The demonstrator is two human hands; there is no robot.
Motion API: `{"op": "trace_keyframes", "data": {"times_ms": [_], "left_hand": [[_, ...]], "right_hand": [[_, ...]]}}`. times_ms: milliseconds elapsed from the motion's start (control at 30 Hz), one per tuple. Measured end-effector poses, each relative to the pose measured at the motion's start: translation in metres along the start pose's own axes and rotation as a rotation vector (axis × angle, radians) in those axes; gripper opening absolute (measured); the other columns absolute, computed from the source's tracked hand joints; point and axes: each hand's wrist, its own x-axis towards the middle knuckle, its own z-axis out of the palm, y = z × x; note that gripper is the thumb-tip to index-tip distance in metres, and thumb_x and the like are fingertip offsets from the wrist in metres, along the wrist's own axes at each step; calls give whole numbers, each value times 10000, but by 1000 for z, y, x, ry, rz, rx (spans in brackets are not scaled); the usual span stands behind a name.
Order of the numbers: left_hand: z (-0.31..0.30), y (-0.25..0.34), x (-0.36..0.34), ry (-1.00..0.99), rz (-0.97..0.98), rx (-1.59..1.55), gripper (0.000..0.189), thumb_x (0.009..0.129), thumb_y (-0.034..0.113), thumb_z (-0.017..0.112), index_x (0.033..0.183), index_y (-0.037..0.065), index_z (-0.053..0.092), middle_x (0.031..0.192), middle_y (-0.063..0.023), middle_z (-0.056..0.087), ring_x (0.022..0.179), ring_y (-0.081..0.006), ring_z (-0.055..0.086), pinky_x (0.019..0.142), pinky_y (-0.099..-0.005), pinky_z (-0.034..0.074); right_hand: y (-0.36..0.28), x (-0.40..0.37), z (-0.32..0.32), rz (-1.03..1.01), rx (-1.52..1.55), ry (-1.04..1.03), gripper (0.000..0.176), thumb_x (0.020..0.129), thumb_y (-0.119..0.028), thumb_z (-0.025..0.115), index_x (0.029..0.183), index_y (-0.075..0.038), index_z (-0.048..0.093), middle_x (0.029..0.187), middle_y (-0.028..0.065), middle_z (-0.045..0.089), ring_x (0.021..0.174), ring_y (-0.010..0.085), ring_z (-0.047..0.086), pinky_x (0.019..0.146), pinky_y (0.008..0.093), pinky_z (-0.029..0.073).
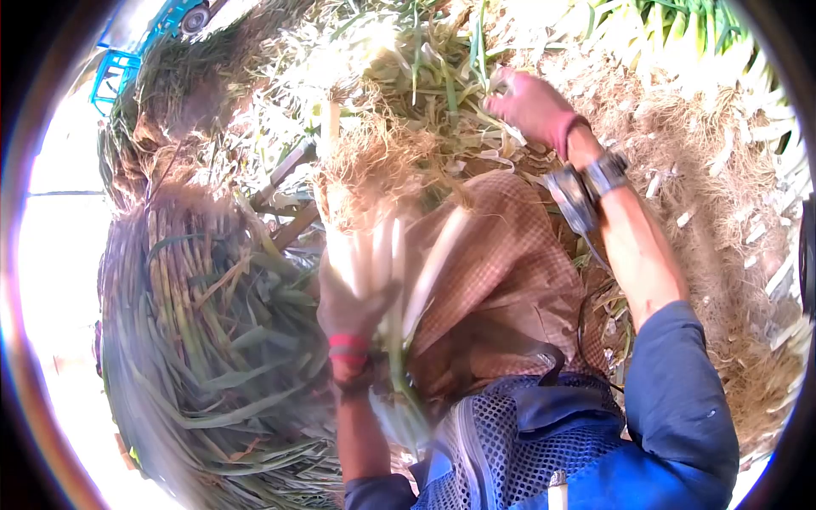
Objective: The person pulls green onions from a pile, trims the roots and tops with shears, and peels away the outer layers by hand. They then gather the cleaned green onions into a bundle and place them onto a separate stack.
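My left hand, in a glove with a red cuff, is closed around the white stalks of several green onions. Their brown, shaggy roots point away from me, and the green tops hang down by my vest. One stalk splays out to the right over my knee. Out to the upper right, my gloved right hand is held above the litter of stripped leaves. Its fingers are curled together, and whatever is between them is too blurred to make out.
Unpeeled green onions lie in a big heap at my left. Cleaned ones are laid at the top right. Cut roots cover the ground on the right. A blue vehicle stands at the top left.
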Motion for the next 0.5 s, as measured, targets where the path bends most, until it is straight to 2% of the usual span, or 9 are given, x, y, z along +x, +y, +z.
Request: {"op": "trace_keyframes", "data": {"times_ms": [33,67,133,233,267,300,367,433,500], "left_hand": [[0,-1,1,-1,1,1,1136,641,456,981,1544,31,438,1339,-192,680,1186,-341,699,1021,-440,550],[0,-2,0,-4,-3,-17,1152,639,464,981,1550,29,427,1346,-199,675,1192,-343,696,1022,-444,549],[0,-7,-1,-13,-7,-27,1167,636,471,980,1557,28,416,1352,-206,670,1197,-345,693,1023,-447,548],[-2,-6,-3,-13,2,-43,1134,647,433,980,1545,23,422,1341,-194,671,1183,-326,693,1015,-434,552],[-2,-7,-4,-9,3,-48,1123,651,420,980,1541,21,424,1337,-190,671,1179,-320,693,1012,-429,553],[-2,-7,-4,-10,5,-53,1112,655,407,980,1537,19,426,1333,-186,672,1174,-314,693,1009,-425,554],[-2,-7,-5,-11,10,-65,1091,662,381,980,1530,16,430,1326,-178,673,1165,-301,693,1003,-415,557],[-2,-8,-4,-14,19,-77,1069,670,355,980,1522,12,434,1319,-170,673,1156,-289,692,998,-406,559],[-2,-9,-5,-16,23,-86,1048,677,330,980,1514,8,438,1311,-163,674,1147,-276,692,992,-397,562]], "right_hand": [[-5,-16,0,-89,-15,-150,595,1030,-500,640,1409,-41,619,1315,198,698,1178,313,688,1024,435,560],[-8,-27,5,-141,-33,-389,655,1000,-465,694,1474,-28,579,1370,229,678,1219,334,670,1090,425,516],[-30,-60,10,-205,6,-594,615,993,-483,696,1453,-82,622,1341,191,708,1199,337,685,1076,426,522],[-40,-72,21,-323,140,-535,537,1014,-466,666,1418,-113,659,1300,158,735,1180,323,697,1053,416,532],[-41,-71,21,-432,91,-518,531,1034,-454,634,1413,-83,651,1264,178,744,1164,307,703,1018,417,541],[-45,-72,21,-438,92,-513,531,1034,-454,634,1413,-83,651,1264,178,744,1164,307,703,1018,417,541],[-59,-76,21,-277,309,-559,528,1044,-456,617,1341,-22,658,1153,199,753,1068,311,711,972,406,547],[-44,-60,60,-316,426,-391,535,1054,-476,592,1206,31,665,1033,212,734,948,311,698,901,419,548],[-33,-28,81,-187,336,-187,455,1071,-439,574,1097,5,669,990,201,713,890,281,678,845,427,541]]}}
